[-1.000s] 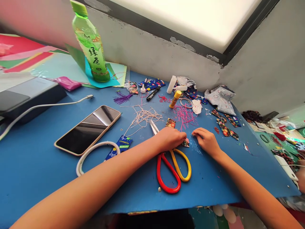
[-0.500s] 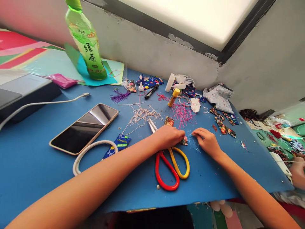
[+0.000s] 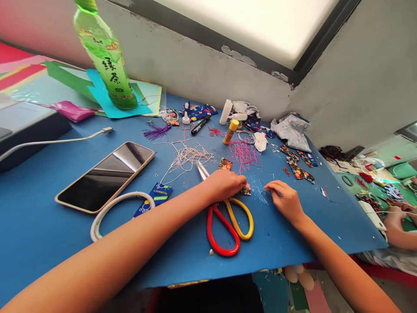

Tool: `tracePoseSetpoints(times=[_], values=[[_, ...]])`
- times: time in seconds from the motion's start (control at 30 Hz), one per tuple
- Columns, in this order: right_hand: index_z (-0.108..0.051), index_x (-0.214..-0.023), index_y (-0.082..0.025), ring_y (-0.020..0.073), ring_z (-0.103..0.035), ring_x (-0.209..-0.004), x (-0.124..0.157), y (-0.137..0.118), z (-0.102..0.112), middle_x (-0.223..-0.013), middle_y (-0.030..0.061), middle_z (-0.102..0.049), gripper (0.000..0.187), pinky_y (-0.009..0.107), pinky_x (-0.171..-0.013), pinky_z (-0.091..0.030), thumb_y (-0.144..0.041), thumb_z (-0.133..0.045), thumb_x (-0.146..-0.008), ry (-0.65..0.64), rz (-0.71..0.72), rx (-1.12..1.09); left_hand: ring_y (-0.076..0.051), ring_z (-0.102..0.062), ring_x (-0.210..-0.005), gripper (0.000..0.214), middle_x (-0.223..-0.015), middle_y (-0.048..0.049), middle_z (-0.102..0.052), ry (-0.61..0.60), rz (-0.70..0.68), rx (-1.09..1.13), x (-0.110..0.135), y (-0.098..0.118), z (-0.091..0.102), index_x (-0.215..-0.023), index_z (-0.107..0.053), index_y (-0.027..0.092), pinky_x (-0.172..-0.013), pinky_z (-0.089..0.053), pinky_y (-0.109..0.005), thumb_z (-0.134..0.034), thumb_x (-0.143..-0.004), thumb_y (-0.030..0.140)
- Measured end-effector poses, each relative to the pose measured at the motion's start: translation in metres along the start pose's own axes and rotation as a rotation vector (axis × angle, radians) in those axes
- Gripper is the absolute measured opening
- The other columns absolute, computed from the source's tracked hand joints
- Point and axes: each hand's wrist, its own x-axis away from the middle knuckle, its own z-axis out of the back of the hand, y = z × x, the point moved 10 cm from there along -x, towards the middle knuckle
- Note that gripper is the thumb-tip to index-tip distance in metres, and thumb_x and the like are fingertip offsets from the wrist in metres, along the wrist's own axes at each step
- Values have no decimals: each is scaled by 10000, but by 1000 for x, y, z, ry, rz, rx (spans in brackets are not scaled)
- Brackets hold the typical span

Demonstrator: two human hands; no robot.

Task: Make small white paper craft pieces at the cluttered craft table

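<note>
My left hand [image 3: 224, 184] rests closed on the blue table sheet [image 3: 293, 234], its fingertips pinching a small dark flowered fabric piece [image 3: 246, 190]. The hand lies over the scissors [image 3: 224, 221], whose red and yellow handles show below it. My right hand [image 3: 284, 198] sits just to the right, fingers curled, fingertips pressed on the sheet beside a shiny smear of glue [image 3: 260, 187]. What the right fingertips pinch, if anything, is too small to name.
A phone [image 3: 104, 176], a white ring [image 3: 119, 206] and a blue tag [image 3: 154, 198] lie to the left. Behind are a green tea bottle [image 3: 106, 56], a glue stick [image 3: 230, 131], a black marker [image 3: 200, 125], cord bundles and fabric scraps [image 3: 298, 167]. Another person's hands [image 3: 399, 213] work at far right.
The view has swung slightly right and down. My left hand stays on the fabric piece. My right hand has shifted a little to the right, fingertips still on the sheet.
</note>
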Motion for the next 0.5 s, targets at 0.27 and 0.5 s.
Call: tracePoseSetpoints(times=[0.27,0.5], values=[[-630,-1021,-175,163,-628,-907,6,-5,0,-1042,51,-649,188,369,-816,-538,-321,-538,-947,-4,28,20,-217,-703,-743,246,-792,-85,-735,0,6,-15,1,0,2,-943,-675,169,-630,-500,-287,-445,-949,253],[-629,-1023,-177,161,-629,-898,7,-3,5,-1041,50,-648,189,363,-807,-541,-323,-537,-947,15,21,29,-186,-692,-714,255,-782,-67,-731,6,-3,-32,1,1,3,-934,-677,175,-621,-497,-260,-441,-953,269]])
